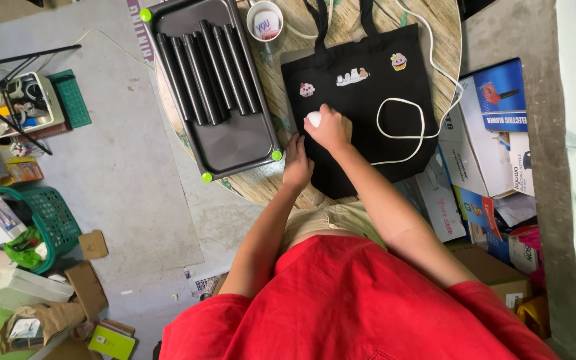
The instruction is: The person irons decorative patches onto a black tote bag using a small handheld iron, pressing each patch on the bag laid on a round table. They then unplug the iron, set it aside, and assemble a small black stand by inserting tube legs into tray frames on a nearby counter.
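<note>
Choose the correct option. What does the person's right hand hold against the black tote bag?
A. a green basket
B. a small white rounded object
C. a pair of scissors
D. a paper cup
B: the right hand grips a small white rounded object on the black tote bag, while the left hand presses flat on the bag's edge.

A round wooden table [271, 183] carries a black tote bag [361, 107] lying flat, a dark tray [235, 143] of black tubes [208, 70] beside it, and a white cup [265, 23] at the far edge. A white cord [401, 119] loops across the bag (its straps reach past the table's far rim), and both hands, the left hand [298, 160] and the right hand [328, 128], press on the bag's near left corner.
</note>
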